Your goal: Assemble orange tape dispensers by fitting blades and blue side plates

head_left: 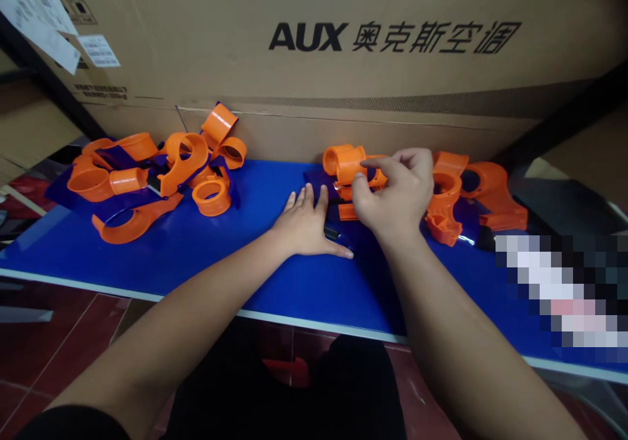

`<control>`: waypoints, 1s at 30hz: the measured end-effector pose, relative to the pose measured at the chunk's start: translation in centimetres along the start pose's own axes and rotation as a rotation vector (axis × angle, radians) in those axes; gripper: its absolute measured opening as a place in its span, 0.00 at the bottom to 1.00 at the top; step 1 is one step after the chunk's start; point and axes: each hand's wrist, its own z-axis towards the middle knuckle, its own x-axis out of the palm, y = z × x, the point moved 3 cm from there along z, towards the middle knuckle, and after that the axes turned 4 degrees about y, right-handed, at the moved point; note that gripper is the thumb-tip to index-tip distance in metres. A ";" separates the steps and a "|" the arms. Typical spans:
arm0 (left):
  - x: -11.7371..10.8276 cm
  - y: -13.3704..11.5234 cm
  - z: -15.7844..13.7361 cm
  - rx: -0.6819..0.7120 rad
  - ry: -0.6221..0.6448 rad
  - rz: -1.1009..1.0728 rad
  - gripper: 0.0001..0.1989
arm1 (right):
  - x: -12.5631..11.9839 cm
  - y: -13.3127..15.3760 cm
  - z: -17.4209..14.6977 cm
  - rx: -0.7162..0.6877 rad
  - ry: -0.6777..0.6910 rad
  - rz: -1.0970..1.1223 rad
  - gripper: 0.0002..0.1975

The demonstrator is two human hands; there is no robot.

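Left hand [305, 223]: palm down, flat on the blue tabletop [294, 283], fingers spread, thumb out to the side; grasping nothing. A small black piece [332, 233] lies between its thumb and forefinger side, partly covered.

Right hand [400, 188]: raised at the central orange tape dispenser [345, 163], forefinger extended to the edge of its ring, thumb just below, the other fingers curled. Whether it grips the dispenser or only touches it cannot be told, the hand itself covering part of the view.

Location of the central dispenser: near the rear edge of the tabletop, ahead and to the right of the left hand, ring lying on its side. Further orange dispensers [493, 182] lie right of the right hand, amid dark blue film.

At the left, well apart from both hands, a heap of orange dispensers [131, 182] rests in disorder, also with dark blue film among it.

Behind the tabletop stands a cardboard box [304, 80] printed "AUX"; red floor tiles [63, 335] show below
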 end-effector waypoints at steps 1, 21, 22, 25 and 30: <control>0.0 -0.2 0.2 0.001 0.004 0.000 0.81 | 0.0 0.0 0.0 0.001 -0.003 0.009 0.14; 0.4 -3.5 3.2 0.069 -0.009 -0.037 0.80 | 0.2 0.2 -0.3 -0.008 0.048 0.072 0.12; -0.2 -3.2 2.5 0.068 -0.039 -0.023 0.78 | 0.2 0.3 -0.3 -0.006 0.050 0.076 0.12; -3.0 -0.9 -1.0 0.003 -0.231 0.056 0.63 | 0.2 0.4 -0.3 -0.005 0.042 0.088 0.13; -7.9 6.3 -7.5 -0.394 -0.696 0.259 0.29 | 0.6 0.2 -0.4 -0.029 0.006 0.118 0.12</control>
